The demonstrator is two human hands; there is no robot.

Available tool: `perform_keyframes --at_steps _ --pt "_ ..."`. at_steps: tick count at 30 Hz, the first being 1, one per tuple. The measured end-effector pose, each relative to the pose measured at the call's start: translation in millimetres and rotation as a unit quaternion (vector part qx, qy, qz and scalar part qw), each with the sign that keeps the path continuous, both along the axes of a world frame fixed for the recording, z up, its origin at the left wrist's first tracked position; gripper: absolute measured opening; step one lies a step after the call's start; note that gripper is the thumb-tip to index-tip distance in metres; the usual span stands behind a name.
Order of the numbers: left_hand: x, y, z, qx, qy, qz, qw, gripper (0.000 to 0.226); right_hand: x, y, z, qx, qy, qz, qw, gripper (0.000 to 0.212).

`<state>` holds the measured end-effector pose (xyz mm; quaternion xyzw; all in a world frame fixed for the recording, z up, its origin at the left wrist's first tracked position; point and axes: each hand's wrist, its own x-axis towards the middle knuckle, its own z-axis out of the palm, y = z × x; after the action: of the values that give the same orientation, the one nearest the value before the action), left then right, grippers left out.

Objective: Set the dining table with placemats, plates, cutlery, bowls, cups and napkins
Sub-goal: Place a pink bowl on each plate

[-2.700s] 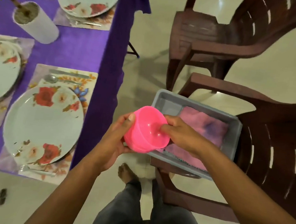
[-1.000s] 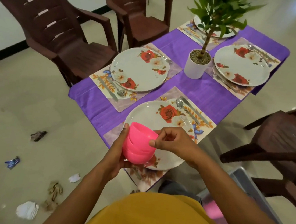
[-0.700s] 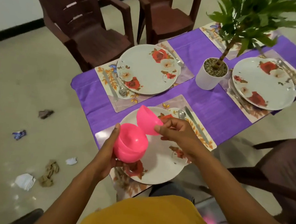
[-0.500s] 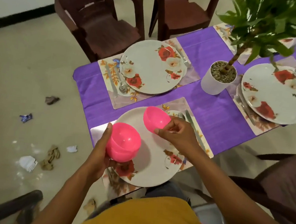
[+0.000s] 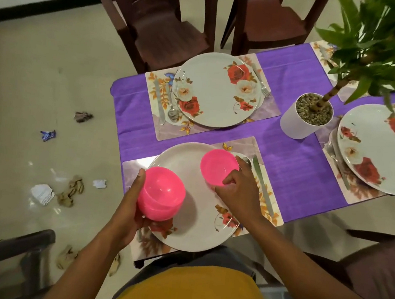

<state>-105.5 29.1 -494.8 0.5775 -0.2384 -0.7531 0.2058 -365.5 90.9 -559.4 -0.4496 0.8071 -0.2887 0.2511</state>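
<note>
Since 0.5 s back, right hand (image 5: pixel 239 190) carried 1 pink bowl (image 5: pixel 217 167) lower over near plate (image 5: pixel 186 197), fingers pinching its near rim, bowl just ahead of fingertips. Left hand (image 5: pixel 132 205) cupped bowl stack (image 5: pixel 161 193). I judged right hand nearer the drop spot.

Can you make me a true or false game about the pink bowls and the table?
1. The right hand holds one pink bowl over the near plate. True.
2. The left hand is empty. False: it holds a stack of pink bowls.
3. The tablecloth is green. False: it is purple.
4. A potted plant stands on the table. True.
5. The far plate already has a bowl on it. False: it is bare.
</note>
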Motion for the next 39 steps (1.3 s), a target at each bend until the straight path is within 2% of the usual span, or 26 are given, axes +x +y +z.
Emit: perform_keyframes --at_steps 3,7,11,15,21,24,27,29,31,34,36,39 --pt "5 -2 -2 -0.007 0.002 -0.007 1.0 0.076 2 -1 -6 -0.005 0.004 0.001 1.0 0.041" --pt "13 -4 -2 0.0 -0.001 -0.021 1.0 0.096 6 -3 -11 0.006 0.014 -0.009 1.0 0.038" --pt "20 -8 -3 -0.003 0.001 -0.046 0.999 0.104 11 -5 -10 0.002 0.005 -0.014 1.0 0.036" --pt "23 -12 -5 -0.015 -0.004 -0.058 0.998 0.102 14 -6 -9 -0.005 0.001 -0.022 1.0 0.039" --pt "20 -14 -5 -0.022 -0.006 -0.071 0.997 0.115 15 -1 -4 0.024 0.02 -0.027 0.999 0.052" --pt "10 -13 -2 -0.012 0.009 -0.055 0.998 0.101 11 8 9 0.02 0.011 -0.038 0.999 0.056" --pt "-3 -12 2 0.004 0.057 -0.039 0.998 0.081 6 12 35 -0.011 -0.041 -0.071 0.997 0.041" --pt "-14 -12 4 0.01 0.087 -0.039 0.995 0.076 1 10 52 -0.036 -0.09 -0.06 0.993 0.032" --pt "-29 -13 5 0.007 0.098 -0.041 0.994 0.074 -8 4 68 -0.037 -0.17 -0.001 0.985 0.029" --pt "-55 -10 11 -0.002 0.088 -0.063 0.994 0.071 -23 -2 88 0.013 -0.286 0.136 0.949 0.034" --pt "-77 -7 13 -0.009 0.079 -0.082 0.993 0.072 -37 -5 92 0.02 -0.314 0.189 0.93 0.036" --pt "-109 2 17 -0.027 0.066 -0.106 0.992 0.073 -65 -8 84 0.011 -0.331 0.211 0.92 0.032"
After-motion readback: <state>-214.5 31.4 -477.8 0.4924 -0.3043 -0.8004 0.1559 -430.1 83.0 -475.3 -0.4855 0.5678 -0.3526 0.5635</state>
